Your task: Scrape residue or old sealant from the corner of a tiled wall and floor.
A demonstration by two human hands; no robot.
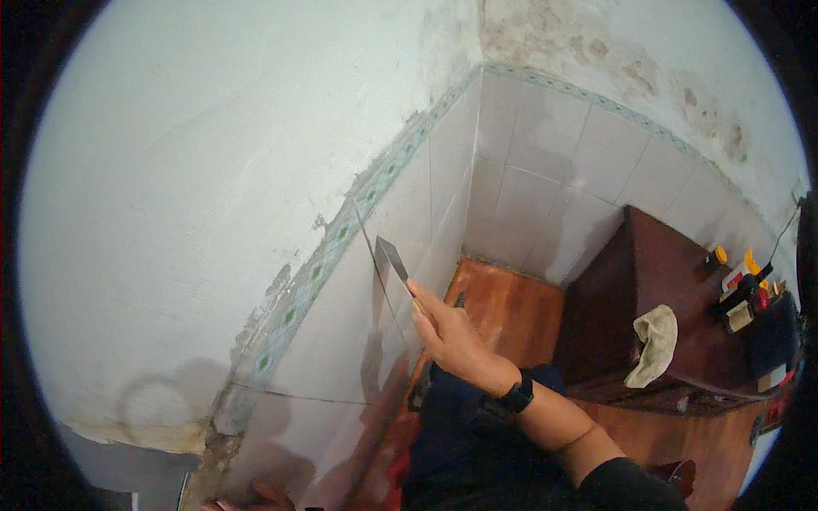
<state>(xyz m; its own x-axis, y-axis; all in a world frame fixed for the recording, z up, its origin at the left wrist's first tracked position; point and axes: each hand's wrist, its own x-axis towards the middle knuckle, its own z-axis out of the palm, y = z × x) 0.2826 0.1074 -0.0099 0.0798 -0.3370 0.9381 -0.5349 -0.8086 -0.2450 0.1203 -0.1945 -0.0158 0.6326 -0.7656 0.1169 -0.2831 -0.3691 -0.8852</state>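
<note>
My right hand (pixel 454 332), with a dark band on its wrist, holds a putty knife (pixel 393 257) by its handle. The flat metal blade points up and left, in front of the tiled wall (pixel 332 358); whether it touches the tiles cannot be told. Above the tiles runs a green patterned border (pixel 316 271), with rough, chipped plaster along its upper edge. My left hand (pixel 265 498) shows only in part at the bottom edge, dim and cut off, so its grip is unclear.
A dark reddish-brown cabinet (pixel 684 281) stands at the right, with a pale cloth (pixel 658 345) over its edge and several bottles and boxes on top. Wood-look flooring (pixel 517 319) lies between cabinet and wall. The painted wall (pixel 192 191) spans the left; stains mark the back wall (pixel 601 51).
</note>
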